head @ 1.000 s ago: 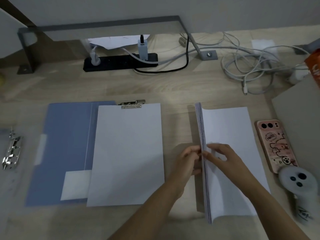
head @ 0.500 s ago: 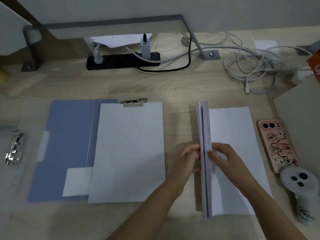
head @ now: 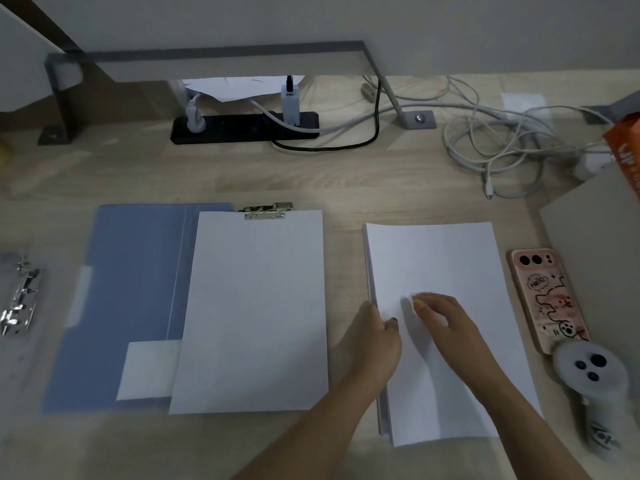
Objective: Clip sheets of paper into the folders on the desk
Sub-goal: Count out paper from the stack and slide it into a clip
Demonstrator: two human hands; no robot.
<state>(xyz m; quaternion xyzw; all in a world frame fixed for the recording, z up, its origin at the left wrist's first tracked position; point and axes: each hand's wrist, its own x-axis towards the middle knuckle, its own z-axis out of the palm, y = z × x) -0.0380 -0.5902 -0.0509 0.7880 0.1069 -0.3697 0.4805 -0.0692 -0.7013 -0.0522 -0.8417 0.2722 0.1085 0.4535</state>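
Toward the near right edge of the bench, the left hand pinches the left edge of the paper stack and the right hand, fingers bent, touches its top (grip unclear): apparently separating one sheet, which must next go under the clip of the blue folder.

Wood-grain desk — on it: open blue folder, paper stack, phone, white controller, black power strip, tangled cables, loose binder clip.
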